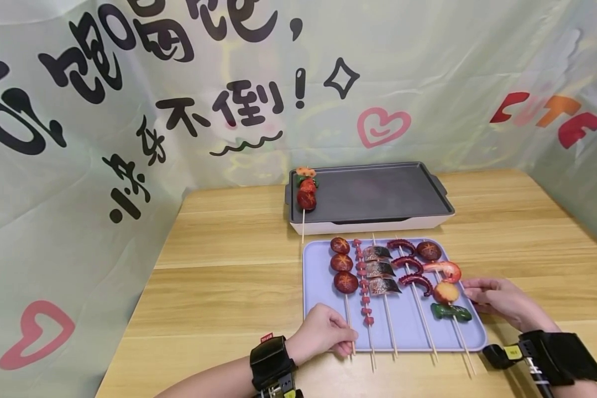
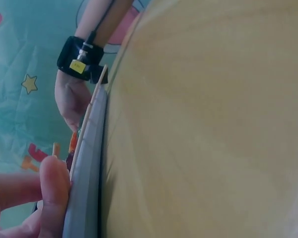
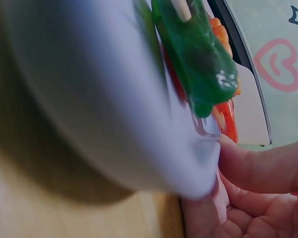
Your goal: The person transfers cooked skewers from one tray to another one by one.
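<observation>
My left hand (image 1: 323, 331) pinches the lower stick of a mushroom skewer (image 1: 345, 282) between thumb and fingers, at the front left of a lavender tray (image 1: 323, 301). In the left wrist view the stick's end (image 2: 56, 148) pokes out above the fingers. My right hand (image 1: 499, 301) grips the tray's right rim, thumb on top and fingers beneath, as the right wrist view shows. Beside the mushroom skewer lie a skewer of small red pieces (image 1: 363, 282), a fish skewer (image 1: 382, 270), an octopus tentacle skewer (image 1: 408, 265) and a mixed skewer (image 1: 446, 293) with a green pepper (image 3: 198, 64).
Behind the tray stands a grill pan (image 1: 368, 193) with a dark flat top. One mixed skewer (image 1: 306, 193) lies along its left end, its stick overhanging the front edge. A printed cloth (image 1: 258, 138) hangs behind the wooden table (image 1: 204, 287).
</observation>
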A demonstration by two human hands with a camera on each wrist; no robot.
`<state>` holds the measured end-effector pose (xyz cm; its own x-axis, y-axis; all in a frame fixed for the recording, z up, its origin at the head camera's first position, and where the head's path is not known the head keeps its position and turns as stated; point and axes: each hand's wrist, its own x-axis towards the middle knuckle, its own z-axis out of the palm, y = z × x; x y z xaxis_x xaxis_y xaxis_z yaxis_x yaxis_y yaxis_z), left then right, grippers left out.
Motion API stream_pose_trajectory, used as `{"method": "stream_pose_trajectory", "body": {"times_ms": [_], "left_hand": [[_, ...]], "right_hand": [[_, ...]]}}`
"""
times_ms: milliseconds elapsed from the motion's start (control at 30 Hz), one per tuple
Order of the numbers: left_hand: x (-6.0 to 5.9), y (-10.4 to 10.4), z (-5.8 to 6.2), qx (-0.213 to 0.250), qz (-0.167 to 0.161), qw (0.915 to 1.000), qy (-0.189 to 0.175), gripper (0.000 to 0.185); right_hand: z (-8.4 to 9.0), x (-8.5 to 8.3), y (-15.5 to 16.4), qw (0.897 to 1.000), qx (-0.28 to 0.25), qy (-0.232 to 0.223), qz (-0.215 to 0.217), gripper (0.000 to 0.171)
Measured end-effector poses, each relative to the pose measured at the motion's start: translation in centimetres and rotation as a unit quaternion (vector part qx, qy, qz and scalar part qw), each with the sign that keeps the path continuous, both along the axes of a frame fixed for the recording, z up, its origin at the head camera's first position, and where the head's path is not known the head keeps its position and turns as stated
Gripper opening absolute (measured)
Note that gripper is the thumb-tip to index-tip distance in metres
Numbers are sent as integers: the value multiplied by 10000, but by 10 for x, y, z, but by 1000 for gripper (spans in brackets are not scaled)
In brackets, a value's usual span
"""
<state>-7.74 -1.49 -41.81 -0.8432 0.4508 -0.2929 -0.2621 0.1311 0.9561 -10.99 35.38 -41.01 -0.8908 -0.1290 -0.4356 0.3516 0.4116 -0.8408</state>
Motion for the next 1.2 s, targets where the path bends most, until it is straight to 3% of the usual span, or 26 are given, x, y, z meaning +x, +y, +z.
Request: {"method": "stream_pose_trajectory", "body": {"times_ms": [267, 633, 1200], "left_hand": [[-3, 0, 1, -512, -296, 9971, 486, 10], [-8, 0, 1, -878, -514, 9939, 425, 13], [-9, 0, 1, -872, -561, 9937, 423, 13]], "right_hand": [[0, 0, 0, 10000, 24, -20, -12, 40], [2, 1, -1, 10000, 1, -7, -8, 41], [2, 0, -2, 10000, 34, -30, -4, 41]]}}
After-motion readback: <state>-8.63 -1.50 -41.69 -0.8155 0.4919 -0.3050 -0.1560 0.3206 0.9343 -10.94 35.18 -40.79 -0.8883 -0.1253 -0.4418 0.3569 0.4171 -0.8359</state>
